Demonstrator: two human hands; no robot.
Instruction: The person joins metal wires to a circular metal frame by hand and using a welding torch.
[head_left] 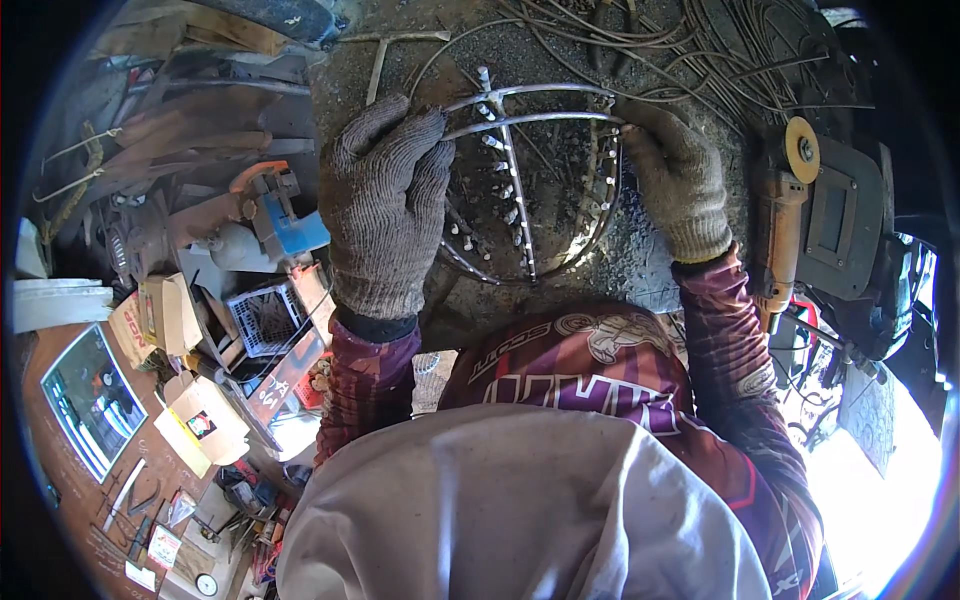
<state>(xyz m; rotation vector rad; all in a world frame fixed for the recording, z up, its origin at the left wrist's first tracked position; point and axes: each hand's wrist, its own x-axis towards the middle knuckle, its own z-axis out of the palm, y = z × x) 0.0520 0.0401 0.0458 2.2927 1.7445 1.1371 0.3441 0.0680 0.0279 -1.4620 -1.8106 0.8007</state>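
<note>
Head view: the gloved left hand (385, 205), left of centre, curls its fingers around the left rim of a round wire frame (530, 180) lying on the dark workbench (650, 260) at upper centre. The gloved right hand (680, 180) pinches the frame's right rim. This looks like positioning the rods before joining; the next move likely calls for steady alignment. An angle grinder (785, 220) lies at right.

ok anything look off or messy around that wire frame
The round wire frame, held by the left hand and right hand, looks intact. The oddity is the clutter: loose wire tangled above it, and torn cardboard boxes heaped at left.
</note>
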